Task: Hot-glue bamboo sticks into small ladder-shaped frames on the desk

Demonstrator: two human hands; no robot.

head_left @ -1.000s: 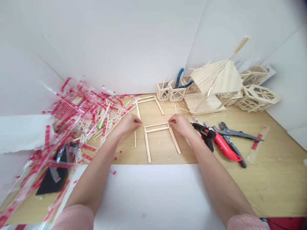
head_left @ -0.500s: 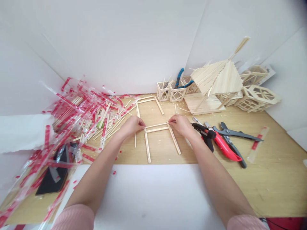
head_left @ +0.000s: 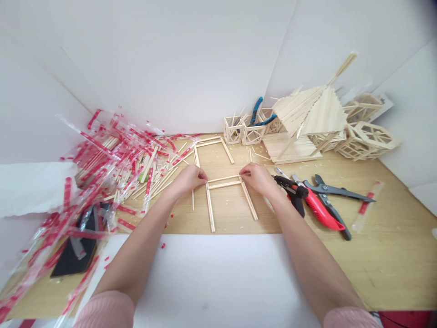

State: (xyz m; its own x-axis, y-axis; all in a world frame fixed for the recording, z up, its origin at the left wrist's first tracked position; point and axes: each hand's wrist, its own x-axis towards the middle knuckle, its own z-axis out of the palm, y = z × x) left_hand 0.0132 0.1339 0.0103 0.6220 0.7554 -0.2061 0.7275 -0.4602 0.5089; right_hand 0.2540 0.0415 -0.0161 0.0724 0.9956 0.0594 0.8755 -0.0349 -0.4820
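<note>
A small stick frame [head_left: 227, 196] of thin wooden sticks lies flat on the wooden table [head_left: 375, 255], two long legs pointing toward me and two crossbars at its far end. My left hand [head_left: 188, 178] pinches the frame's far left corner with its fingers closed. Closed the same way, my right hand [head_left: 258, 176] pinches the far right corner. A single loose stick [head_left: 192, 199] lies just left of the frame.
A second stick frame [head_left: 211, 148] lies farther back. Red-and-clear wrappers with loose sticks [head_left: 112, 168] heap at the left, over a black phone [head_left: 73, 253]. Red-handled cutters [head_left: 317, 207] and shears [head_left: 336, 190] lie right. Stick models [head_left: 314, 120] and blue pliers [head_left: 257, 114] stand behind.
My left hand has slid right from beside the loose stick to the frame's far left corner and closed on it. The right hand has stayed at the right corner.
</note>
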